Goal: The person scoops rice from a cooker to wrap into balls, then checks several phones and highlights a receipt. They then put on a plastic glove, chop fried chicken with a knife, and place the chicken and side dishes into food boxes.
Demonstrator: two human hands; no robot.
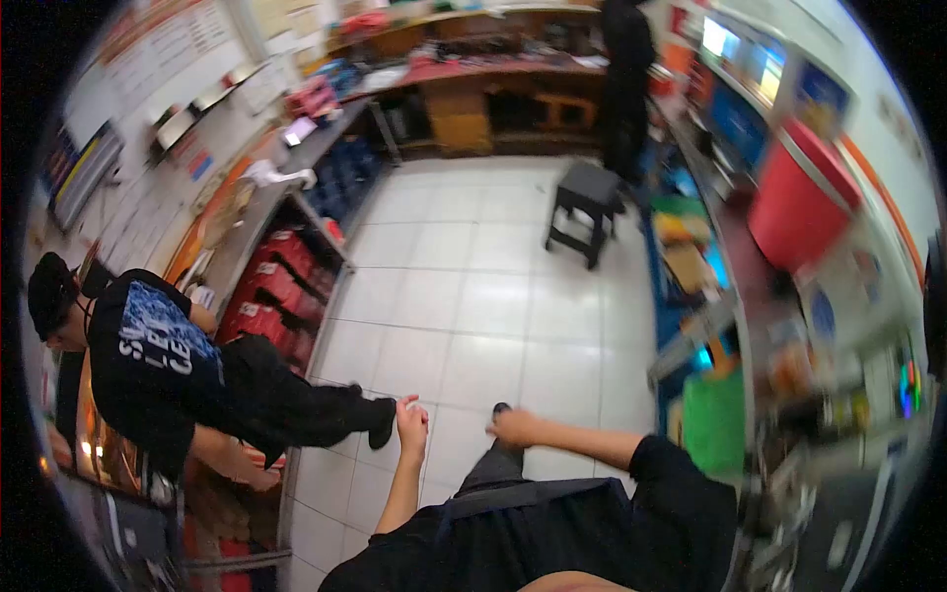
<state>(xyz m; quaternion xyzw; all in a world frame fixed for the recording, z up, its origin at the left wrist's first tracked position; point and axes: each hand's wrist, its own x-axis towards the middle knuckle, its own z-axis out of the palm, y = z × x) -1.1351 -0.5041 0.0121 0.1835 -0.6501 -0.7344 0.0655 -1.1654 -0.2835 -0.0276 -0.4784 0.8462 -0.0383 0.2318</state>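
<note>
Both of my hands hang in front of my body above the white tiled floor (pixel 478 326). My left hand (pixel 411 424) has its index finger stretched out and the others partly bent, with nothing seen in it. In the picture it lies close to the dark shoe of the person at the left. My right hand (pixel 513 428) is slightly blurred, its fingers curled in, and no object shows in it. Just beyond it the tip of my dark shoe (pixel 501 407) shows. Neither hand touches a counter or shelf.
A person in black (pixel 158 345) bends at the left counter, one foot in the aisle. Red boxes (pixel 261 318) fill the shelf below. A black stool (pixel 589 202) stands ahead, near another person (pixel 626 89). Along the right counter are a red tub (pixel 804 197) and a green bin (pixel 713 424).
</note>
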